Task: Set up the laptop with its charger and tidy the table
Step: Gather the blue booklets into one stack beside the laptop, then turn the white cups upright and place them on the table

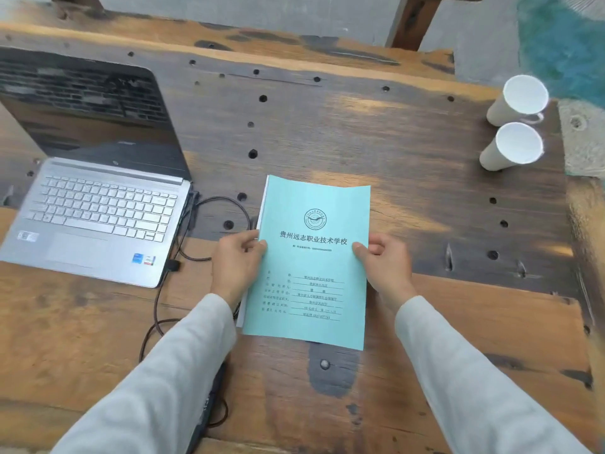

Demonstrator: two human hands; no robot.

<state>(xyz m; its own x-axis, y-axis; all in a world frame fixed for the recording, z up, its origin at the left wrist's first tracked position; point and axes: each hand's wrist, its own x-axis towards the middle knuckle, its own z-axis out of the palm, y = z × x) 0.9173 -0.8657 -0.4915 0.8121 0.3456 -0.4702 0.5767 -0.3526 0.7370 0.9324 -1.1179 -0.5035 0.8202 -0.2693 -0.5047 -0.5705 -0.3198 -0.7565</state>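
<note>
A silver laptop (95,211) stands open at the left of the wooden table (409,158), its screen dark. A black charger cable (226,202) runs from the laptop's right side, loops on the table and trails toward the near edge under my left sleeve. A light blue booklet (311,283) with printed text is held over the table's middle. My left hand (234,265) grips its left edge and my right hand (386,265) grips its right edge, thumbs on the cover.
Two white paper cups (517,99) (512,147) stand at the table's right side, near its edge. A dark charger brick (209,407) shows partly below my left sleeve. The tabletop has several round holes. A wooden post rises behind the far edge.
</note>
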